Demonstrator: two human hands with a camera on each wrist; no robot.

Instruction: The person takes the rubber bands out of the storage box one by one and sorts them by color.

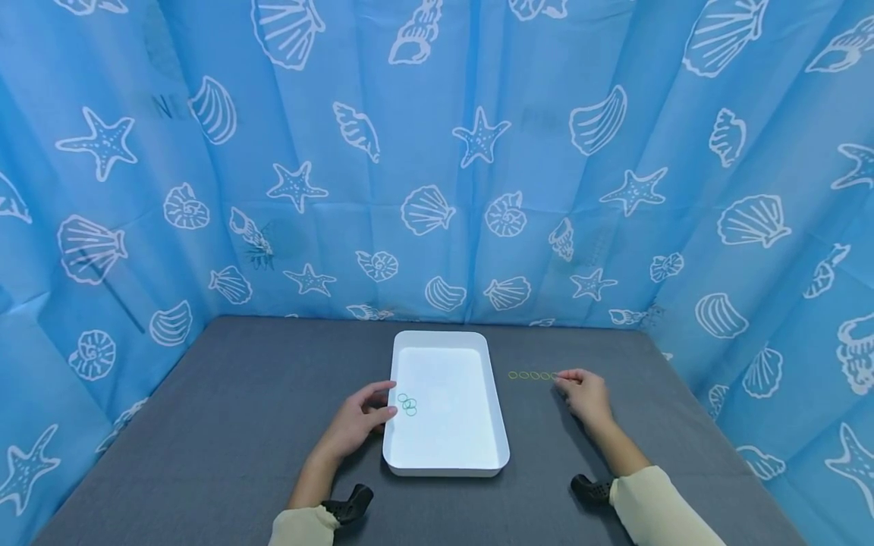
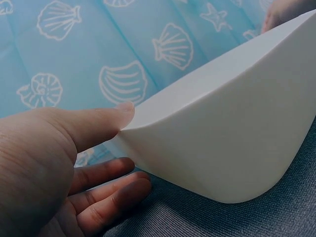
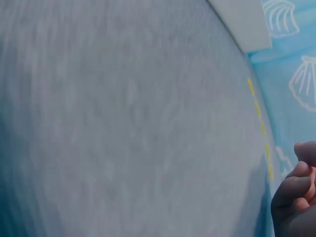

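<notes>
Thin green rings [image 1: 407, 406] lie inside a white tray [image 1: 447, 470], close to its left wall. At that wall is my left hand [image 1: 358, 417]; thumb [image 2: 106, 121] and forefinger touch the rim with a space between them. The other fingers hang loosely below, outside the tray. Right of the tray, thin yellow rings [image 1: 529, 375] form a row on the cloth. My right hand [image 1: 583, 394] is at the row's right end, its bent fingertips overlapping the last ring. Whether they pinch it I cannot tell. The right wrist view shows the row as yellow dashes [image 3: 263, 129] beside curled fingers [image 3: 291, 192].
A dark grey cloth [image 1: 273, 379] covers the table. Behind it and along both sides hangs a blue curtain [image 1: 410, 152] printed with white shells and starfish. A black wrist strap [image 1: 348, 504] sits on the left wrist, and another strap [image 1: 590, 489] on the right.
</notes>
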